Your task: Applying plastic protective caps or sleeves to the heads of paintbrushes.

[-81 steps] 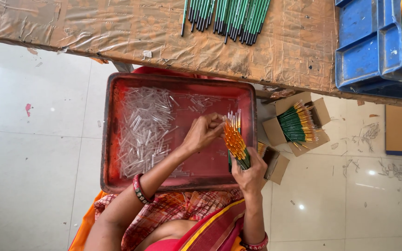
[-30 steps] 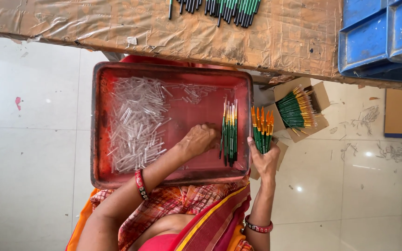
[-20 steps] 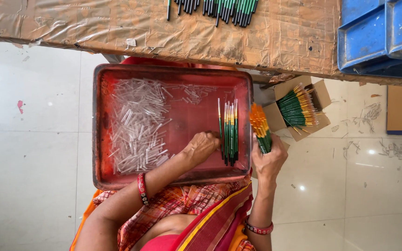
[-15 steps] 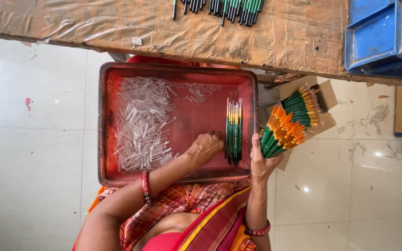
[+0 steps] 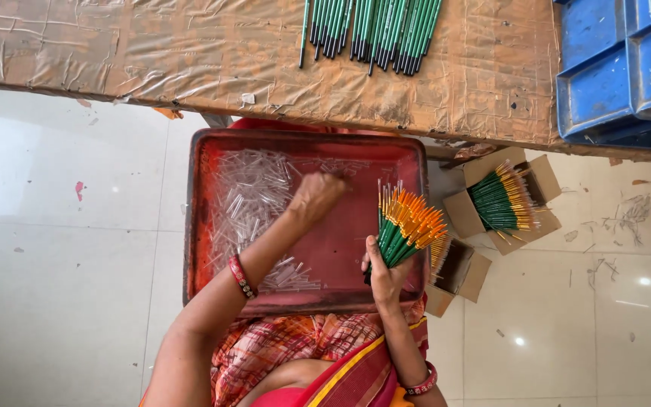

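A red tray [image 5: 205,226] rests on my lap, with several small clear plastic tubes [image 5: 246,196] heaped along its left side. My left hand [image 5: 316,197], a red bangle on its wrist, reaches into the tray's far middle with its fingers curled down at the edge of the tube pile; what they hold is hidden. My right hand [image 5: 386,275] grips a fanned bundle of green-handled brushes with orange tips [image 5: 408,226] over the tray's right side.
A brown paper-covered table [image 5: 152,53] runs across the top, with a row of green brushes [image 5: 371,30] on it. Blue plastic bins [image 5: 612,68] sit at its right end. Two open cardboard boxes [image 5: 548,196] [image 5: 457,271] stand on the tiled floor to the right, one holding more brushes.
My left hand moved from the tray's near side up to the far tubes. My right hand swung its bundle back over the tray. The row of brushes lying in the tray no longer shows separately.
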